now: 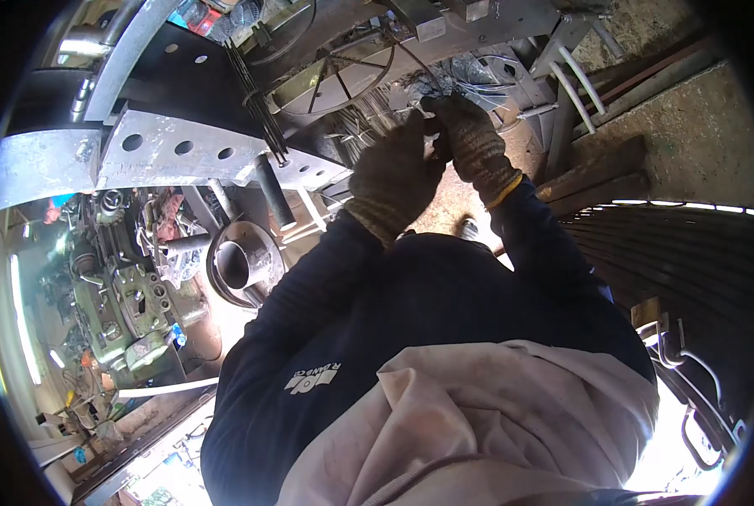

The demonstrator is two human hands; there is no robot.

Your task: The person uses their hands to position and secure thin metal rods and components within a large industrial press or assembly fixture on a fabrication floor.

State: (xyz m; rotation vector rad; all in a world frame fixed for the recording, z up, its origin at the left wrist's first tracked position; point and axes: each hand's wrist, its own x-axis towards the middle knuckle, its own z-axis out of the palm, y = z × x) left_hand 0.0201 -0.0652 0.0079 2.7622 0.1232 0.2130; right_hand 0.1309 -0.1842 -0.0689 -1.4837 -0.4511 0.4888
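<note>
My left hand (398, 175), in a dark knitted work glove, is raised in front of my chest with its fingers bent toward the right hand. Close against it is my right hand (471, 143), in a striped grey-brown glove with a yellow cuff edge, its fingers curled. Something small and dark seems to sit between the fingertips, but the gloves hide what it is. Just beyond the hands lies a heap of thin metal rods (362, 125). A spoked metal ring (341, 83) is behind that heap, beside a long steel beam (432, 52).
At the left runs a steel bar with round holes (185, 148). Thin rods (252, 99) hang across it, next to a dark pipe (274, 192). Below stand a flanged pipe (234, 265) and a green machine (128, 308). A corrugated sheet (672, 261) is at the right.
</note>
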